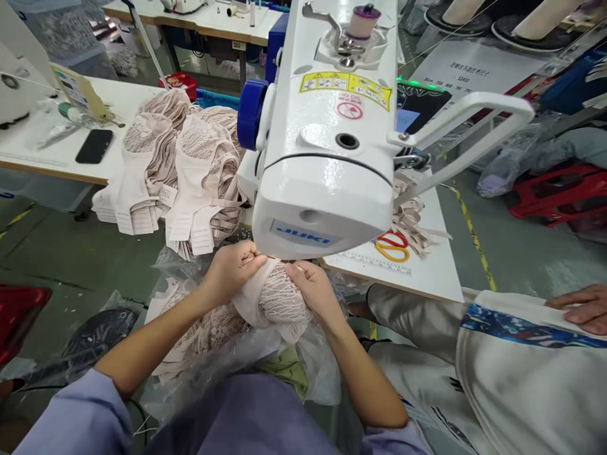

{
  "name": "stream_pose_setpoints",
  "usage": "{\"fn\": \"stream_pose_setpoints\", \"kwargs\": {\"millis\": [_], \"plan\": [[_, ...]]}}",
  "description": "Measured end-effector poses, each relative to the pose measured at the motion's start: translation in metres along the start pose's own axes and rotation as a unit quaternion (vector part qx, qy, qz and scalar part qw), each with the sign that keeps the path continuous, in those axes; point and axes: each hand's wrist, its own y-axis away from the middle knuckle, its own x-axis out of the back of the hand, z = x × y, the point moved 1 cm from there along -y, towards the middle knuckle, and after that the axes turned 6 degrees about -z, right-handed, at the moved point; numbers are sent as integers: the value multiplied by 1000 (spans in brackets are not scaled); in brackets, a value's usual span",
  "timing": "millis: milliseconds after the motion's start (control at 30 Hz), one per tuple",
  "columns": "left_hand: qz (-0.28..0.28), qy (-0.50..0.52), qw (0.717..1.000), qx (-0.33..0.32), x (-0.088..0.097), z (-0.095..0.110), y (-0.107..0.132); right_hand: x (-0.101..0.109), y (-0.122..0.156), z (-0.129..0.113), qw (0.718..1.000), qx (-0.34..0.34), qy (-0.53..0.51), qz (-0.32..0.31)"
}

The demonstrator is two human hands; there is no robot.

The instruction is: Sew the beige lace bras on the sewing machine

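Note:
A pale pink lace bra (279, 294) is stretched between my two hands, just under the front of a white sewing machine (327, 189). My left hand (234, 268) pinches the garment's upper edge on the left, thumb against bent fingers. On the right, my right hand (313, 287) grips the edge beside the lace cup, thumb on top. The machine head hides the needle and the far edge of the bra. More lace pieces (208, 325) lie in clear plastic (227, 373) over my lap.
Stacks of matching bras (203, 164) hang over the table edge at left, near a black phone (94, 146). Scissors (392, 246) and a ruler (374, 262) lie on the right. A person in light clothing (535, 373) is close at my right.

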Motion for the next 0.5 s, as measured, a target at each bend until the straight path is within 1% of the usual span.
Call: {"fn": "stream_pose_setpoints", "kwargs": {"millis": [133, 300, 500], "plan": [[14, 0, 1000, 3, -1, 2, -4, 5, -7, 2, 1000, -16, -26, -2], [36, -7, 999, 4, -2, 2, -8, 9, -14, 7, 1000, -1, -23, 2], [30, 0, 999, -24, -4, -4, -13, 11, -17, 10, 1000, -6, -21, 1]]}}
